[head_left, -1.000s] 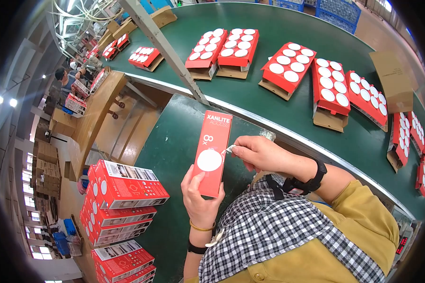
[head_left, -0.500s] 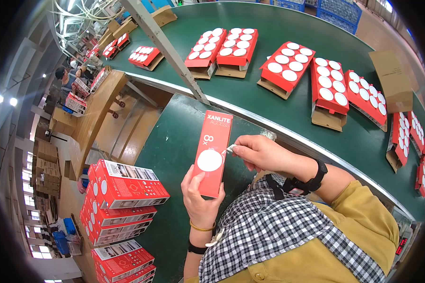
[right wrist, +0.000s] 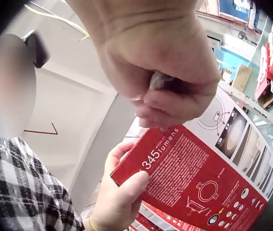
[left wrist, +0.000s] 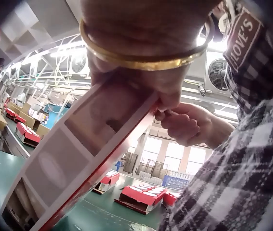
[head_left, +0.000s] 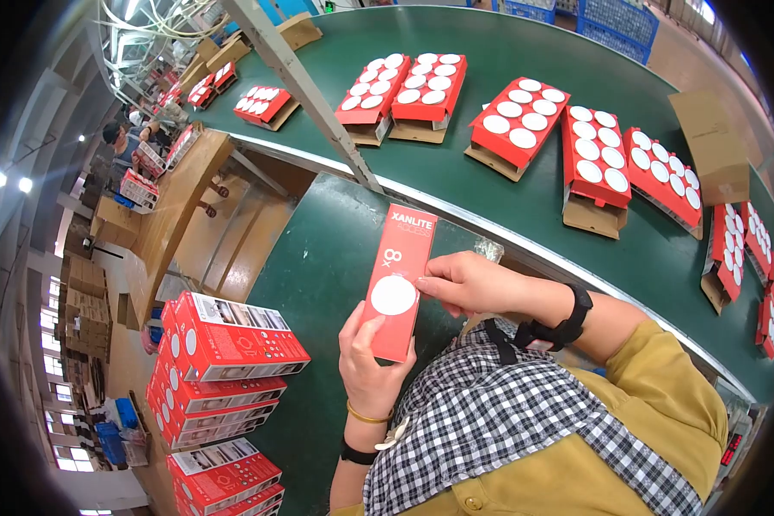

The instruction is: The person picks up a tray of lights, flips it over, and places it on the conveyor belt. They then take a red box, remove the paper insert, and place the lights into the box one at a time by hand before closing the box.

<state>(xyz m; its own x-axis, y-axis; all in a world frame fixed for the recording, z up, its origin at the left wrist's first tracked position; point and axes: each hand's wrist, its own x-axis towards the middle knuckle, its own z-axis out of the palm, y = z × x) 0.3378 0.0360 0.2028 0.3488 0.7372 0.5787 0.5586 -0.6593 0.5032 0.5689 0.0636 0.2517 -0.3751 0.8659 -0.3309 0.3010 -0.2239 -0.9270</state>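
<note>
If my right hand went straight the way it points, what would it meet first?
Likely the red XANLITE box, beside its white circle; your right hand is close, though contact is unclear.

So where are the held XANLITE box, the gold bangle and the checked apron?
Held XANLITE box (head_left: 399,286): head view, white circle on its front.
Gold bangle (left wrist: 148,63): left wrist view, its lower curve.
Checked apron (head_left: 499,408): head view, mid-cloth.

In the head view I count one red XANLITE carton (head_left: 404,268) at frame centre, bearing one white disc (head_left: 394,295); two hands, one left hand (head_left: 368,361) and one right hand (head_left: 469,284); two black wristbands (head_left: 559,322); one gold bracelet (head_left: 368,419). Between one grey post (head_left: 305,95), upper centre-left, and one brown cardboard box (head_left: 705,138), upper right: five disc-topped cartons (head_left: 525,113). Lower left: at least five stacked cartons (head_left: 241,344).
</note>
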